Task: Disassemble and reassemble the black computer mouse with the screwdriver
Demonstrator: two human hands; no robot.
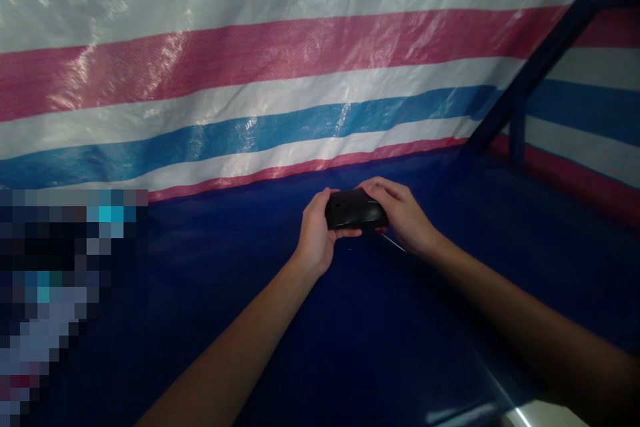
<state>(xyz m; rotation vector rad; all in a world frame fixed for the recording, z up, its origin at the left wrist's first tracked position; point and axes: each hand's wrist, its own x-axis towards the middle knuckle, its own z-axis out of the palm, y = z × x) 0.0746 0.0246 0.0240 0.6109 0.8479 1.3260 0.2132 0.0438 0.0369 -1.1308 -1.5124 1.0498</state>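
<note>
A black, glossy, rounded computer mouse (356, 209) is held up over the dark blue surface, lying sideways between both hands. My left hand (316, 230) is closed around its left end, thumb on the upper edge and fingers underneath. At the other end my right hand (400, 210) grips the mouse, its thumb and fingers over the top right corner. The underside of the mouse is hidden, and so are some of the right fingertips.
The dark blue surface (320, 347) spreads below both arms. Behind it hangs a striped plastic sheet (280, 60) in red, white and blue. A dark slanted frame bar (540, 60) stands at the right. The left edge is pixelated.
</note>
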